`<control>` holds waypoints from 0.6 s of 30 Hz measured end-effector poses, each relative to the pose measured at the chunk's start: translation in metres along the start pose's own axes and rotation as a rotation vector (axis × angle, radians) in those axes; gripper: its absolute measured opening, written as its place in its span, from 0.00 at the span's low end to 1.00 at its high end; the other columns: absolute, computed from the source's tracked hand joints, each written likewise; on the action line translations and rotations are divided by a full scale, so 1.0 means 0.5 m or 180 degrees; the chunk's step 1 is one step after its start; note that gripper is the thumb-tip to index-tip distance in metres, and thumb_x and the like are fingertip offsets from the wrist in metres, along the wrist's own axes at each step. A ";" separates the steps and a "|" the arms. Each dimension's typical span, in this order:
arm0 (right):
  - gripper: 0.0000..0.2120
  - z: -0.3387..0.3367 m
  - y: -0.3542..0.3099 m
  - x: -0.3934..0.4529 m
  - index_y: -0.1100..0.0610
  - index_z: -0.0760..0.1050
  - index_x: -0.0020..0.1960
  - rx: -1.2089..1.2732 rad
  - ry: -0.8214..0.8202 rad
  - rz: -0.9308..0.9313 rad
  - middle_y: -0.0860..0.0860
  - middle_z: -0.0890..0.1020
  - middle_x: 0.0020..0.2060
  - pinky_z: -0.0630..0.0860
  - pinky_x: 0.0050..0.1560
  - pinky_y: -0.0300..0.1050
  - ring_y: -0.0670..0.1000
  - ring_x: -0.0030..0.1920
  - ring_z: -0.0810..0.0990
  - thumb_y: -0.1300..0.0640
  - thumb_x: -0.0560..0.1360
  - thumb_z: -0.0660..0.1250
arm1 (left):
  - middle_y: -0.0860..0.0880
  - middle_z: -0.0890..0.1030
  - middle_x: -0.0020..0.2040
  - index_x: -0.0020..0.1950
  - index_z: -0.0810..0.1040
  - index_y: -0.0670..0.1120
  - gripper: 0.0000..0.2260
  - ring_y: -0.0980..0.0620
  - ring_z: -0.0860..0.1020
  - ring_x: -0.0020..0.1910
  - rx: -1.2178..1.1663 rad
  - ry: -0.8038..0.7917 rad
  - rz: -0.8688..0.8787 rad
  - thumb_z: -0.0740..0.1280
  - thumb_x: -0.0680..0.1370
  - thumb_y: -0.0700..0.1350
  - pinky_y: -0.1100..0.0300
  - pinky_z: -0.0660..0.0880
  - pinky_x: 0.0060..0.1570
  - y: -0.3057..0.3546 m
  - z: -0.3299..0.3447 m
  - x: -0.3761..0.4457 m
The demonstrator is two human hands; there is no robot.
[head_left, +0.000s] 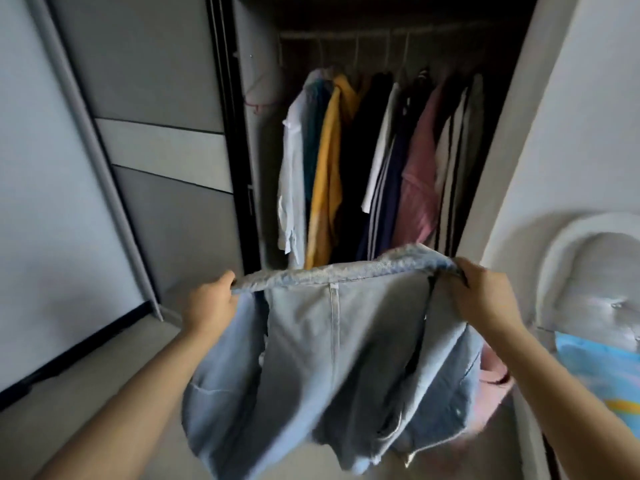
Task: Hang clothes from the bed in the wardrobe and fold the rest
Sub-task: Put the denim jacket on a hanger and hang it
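While standing before open wardrobe (381,133), person is holding light denim jacket (332,358) up by top edge. Left hand (207,303) is gripping left end of edge, fingers curled round fabric. Right hand (485,296) is pinching right end, dark hanger part showing at fingers. Jacket is hanging spread between hands, just below row of hanging clothes (388,161) on rail. Pink garment (491,368) is peeking behind jacket at right. Padded headboard (588,271) is sitting far right.

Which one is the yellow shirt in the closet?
Look inside the open wardrobe, at the clothes hanging in a row. Near the left end hangs the yellow shirt, between a white shirt and dark clothes; nothing else there is yellow.
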State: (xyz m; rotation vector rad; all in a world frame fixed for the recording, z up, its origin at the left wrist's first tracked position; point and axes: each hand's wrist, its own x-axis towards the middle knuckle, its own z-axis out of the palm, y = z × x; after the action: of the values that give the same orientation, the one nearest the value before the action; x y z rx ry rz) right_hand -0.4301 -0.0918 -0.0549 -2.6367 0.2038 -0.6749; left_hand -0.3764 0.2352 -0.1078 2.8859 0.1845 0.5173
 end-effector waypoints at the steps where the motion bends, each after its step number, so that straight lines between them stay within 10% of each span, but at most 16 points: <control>1: 0.11 0.011 -0.019 0.020 0.65 0.75 0.55 -0.0081 -0.0042 -0.0042 0.66 0.80 0.48 0.63 0.39 0.49 0.66 0.50 0.77 0.60 0.77 0.60 | 0.36 0.80 0.53 0.62 0.72 0.42 0.13 0.37 0.77 0.52 -0.0075 -0.0015 -0.0173 0.61 0.78 0.42 0.52 0.72 0.45 -0.011 -0.001 0.021; 4: 0.12 0.107 -0.098 0.138 0.69 0.74 0.47 0.0079 -0.0148 -0.0143 0.68 0.79 0.45 0.60 0.38 0.47 0.66 0.48 0.76 0.59 0.78 0.58 | 0.36 0.77 0.59 0.66 0.71 0.41 0.15 0.39 0.76 0.55 -0.0740 -0.0166 -0.0595 0.58 0.79 0.39 0.56 0.69 0.47 -0.053 -0.013 0.134; 7: 0.14 0.211 -0.141 0.263 0.63 0.72 0.35 0.1267 -0.0428 0.0233 0.63 0.76 0.33 0.66 0.36 0.50 0.58 0.40 0.75 0.60 0.78 0.60 | 0.40 0.77 0.39 0.51 0.77 0.39 0.09 0.47 0.71 0.36 -0.2232 -0.0429 -0.0539 0.58 0.78 0.32 0.64 0.65 0.32 -0.077 -0.016 0.240; 11: 0.13 0.312 -0.221 0.423 0.59 0.73 0.35 0.2968 -0.0798 0.0886 0.58 0.77 0.33 0.75 0.43 0.50 0.55 0.37 0.76 0.61 0.78 0.60 | 0.46 0.78 0.34 0.42 0.76 0.42 0.07 0.49 0.72 0.35 -0.3440 -0.0732 -0.1150 0.61 0.77 0.34 0.59 0.67 0.39 -0.130 -0.013 0.403; 18: 0.04 0.427 -0.378 0.640 0.58 0.75 0.46 0.2666 -0.1207 0.0004 0.56 0.79 0.41 0.76 0.44 0.43 0.54 0.42 0.79 0.61 0.77 0.62 | 0.48 0.77 0.22 0.37 0.71 0.43 0.13 0.53 0.76 0.20 -0.4556 -0.0353 -0.1820 0.57 0.81 0.43 0.63 0.73 0.25 -0.147 -0.056 0.688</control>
State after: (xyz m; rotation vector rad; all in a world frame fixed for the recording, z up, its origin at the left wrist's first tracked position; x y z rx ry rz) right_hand -0.0396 0.0786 -0.0090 -1.8916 -0.1619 -0.1714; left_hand -0.0727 0.3660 0.0151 1.3677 0.3902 0.1977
